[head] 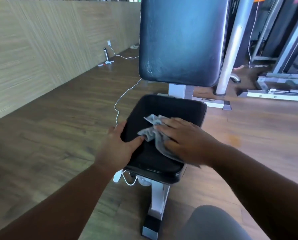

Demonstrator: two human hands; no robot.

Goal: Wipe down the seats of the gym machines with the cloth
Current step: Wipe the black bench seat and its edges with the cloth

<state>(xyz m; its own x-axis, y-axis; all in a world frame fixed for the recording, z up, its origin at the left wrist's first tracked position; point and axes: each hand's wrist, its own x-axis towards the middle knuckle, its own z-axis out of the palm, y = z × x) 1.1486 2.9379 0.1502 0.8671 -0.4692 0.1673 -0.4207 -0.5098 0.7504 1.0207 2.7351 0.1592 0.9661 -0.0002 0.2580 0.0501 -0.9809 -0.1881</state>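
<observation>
A black padded seat (170,110) of a weight bench fills the middle of the view, with its upright dark back pad (181,40) behind it. A crumpled grey cloth (153,130) lies on the seat. My right hand (184,141) presses flat on the cloth, fingers spread over it. My left hand (120,146) grips the seat's left edge, thumb on top of the pad, close to the cloth.
The bench stands on a white metal frame (157,200) on a wooden floor. A white cable (122,99) trails from a wall socket along the floor to the bench's left side. A grey pole (231,49) and other machine frames (279,87) stand at the right. My knee (212,224) is at the bottom.
</observation>
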